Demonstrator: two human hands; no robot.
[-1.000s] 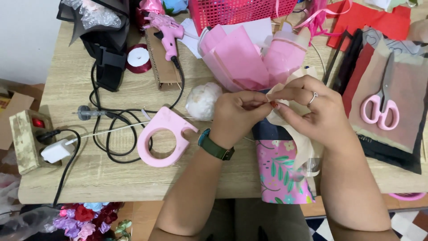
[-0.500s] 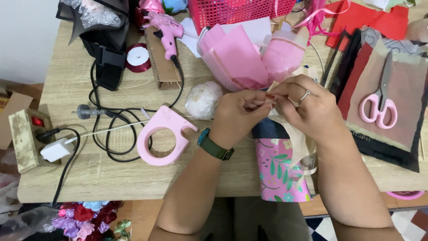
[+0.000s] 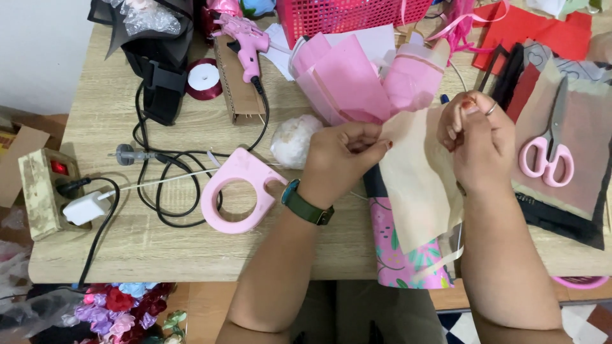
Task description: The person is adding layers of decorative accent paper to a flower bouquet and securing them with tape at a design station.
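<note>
Between two hands (image 3: 347,153) (image 3: 478,137), one beige sheet (image 3: 417,181)

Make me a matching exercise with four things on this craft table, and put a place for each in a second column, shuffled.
Things:
1. pink scissors
2. glue gun
3. tape dispenser
4. beige paper sheet

Places:
A. held between both hands
B. just left of the left wrist
C. at the table's back, beside the red basket
D. right of the right hand, on dark fabric

Pairs: 1-D, 2-C, 3-B, 4-A
</note>
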